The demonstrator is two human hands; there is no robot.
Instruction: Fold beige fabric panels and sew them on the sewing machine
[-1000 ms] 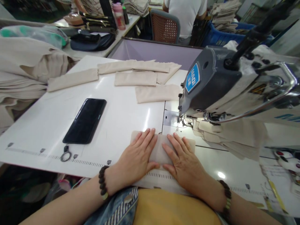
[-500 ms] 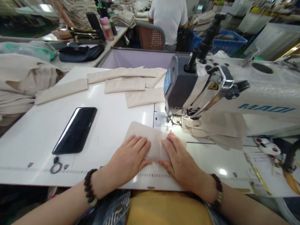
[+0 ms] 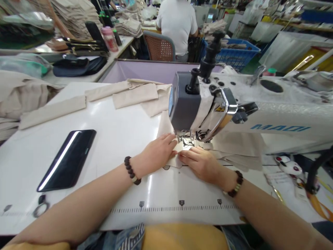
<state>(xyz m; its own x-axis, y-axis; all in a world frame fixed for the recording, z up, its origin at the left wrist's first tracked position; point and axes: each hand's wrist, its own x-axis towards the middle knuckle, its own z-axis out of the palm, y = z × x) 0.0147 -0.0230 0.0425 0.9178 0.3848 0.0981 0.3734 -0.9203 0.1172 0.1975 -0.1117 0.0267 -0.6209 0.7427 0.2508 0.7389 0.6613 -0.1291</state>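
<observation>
A beige fabric piece (image 3: 164, 123) lies at the needle area of the sewing machine (image 3: 186, 104), its near edge pointing toward me. My left hand (image 3: 159, 152) is closed on its left side, fingers and thumb drawn together close to the presser foot (image 3: 187, 141). On the right, my right hand (image 3: 204, 164) pinches the near right edge of the same piece, with thumb and fingers pressed together. Both hands partly cover the fabric. Beneath the machine arm, right of the needle, rests a stack of beige fabric pieces (image 3: 239, 149).
Folded beige strips (image 3: 135, 94) lie along the table's far side. A black phone (image 3: 67, 159) and a ring-shaped holder (image 3: 41, 209) lie at left. A fabric pile (image 3: 23, 88) stands at far left. A keychain (image 3: 288, 165) sits at right. A person (image 3: 178, 27) sits beyond the table.
Both hands have moved forward with the fabric piece, from the table's near part up to the presser foot. Their flatter fingers have closed on it. The camera view has shifted.
</observation>
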